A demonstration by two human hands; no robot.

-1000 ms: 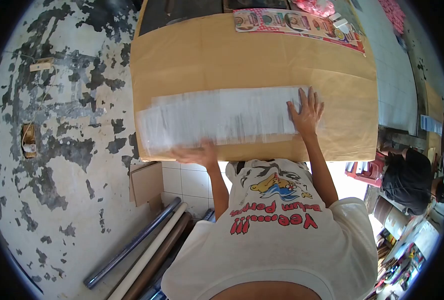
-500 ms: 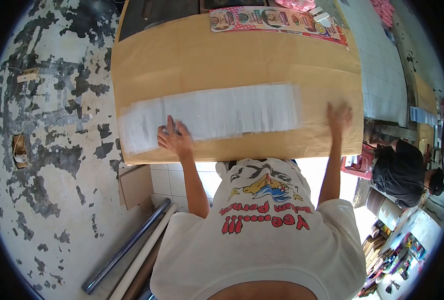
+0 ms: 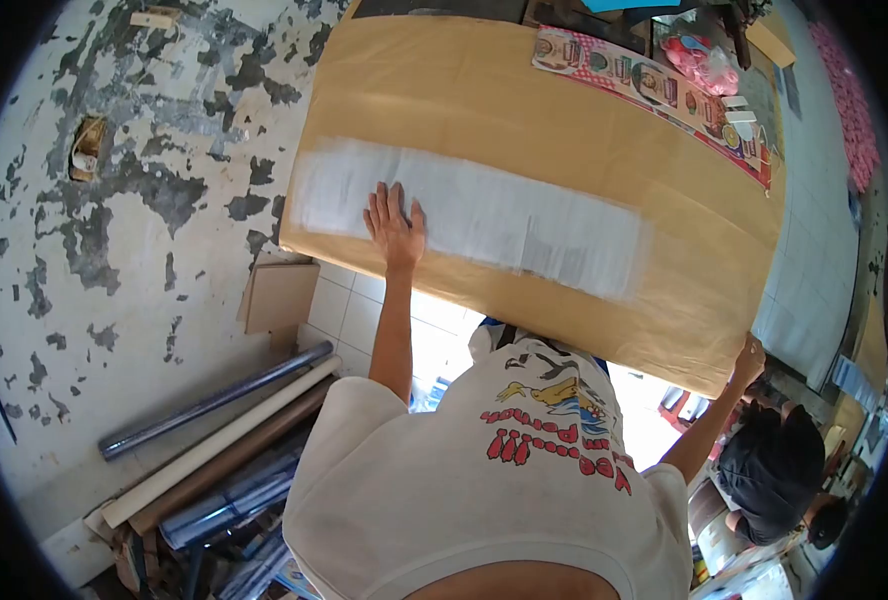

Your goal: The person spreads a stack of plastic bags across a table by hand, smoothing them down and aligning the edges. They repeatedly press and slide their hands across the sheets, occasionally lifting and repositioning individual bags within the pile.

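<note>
A brown paper-covered table fills the middle of the head view, with a long whitish strip lying across it. My left hand rests flat on the left part of that strip, fingers spread. At the table's right front corner is my right hand, close to the edge. Its fingers are small and partly hidden, so what it grips, if anything, cannot be made out.
Printed banners lie at the table's back right beside a pink plastic bag. Rolls of material lean at the lower left. A person in dark clothes sits at the right.
The view has turned, so the table now slants down to the right. My right hand has moved from above the table to its right corner. My left hand now lies flatter on the strip.
</note>
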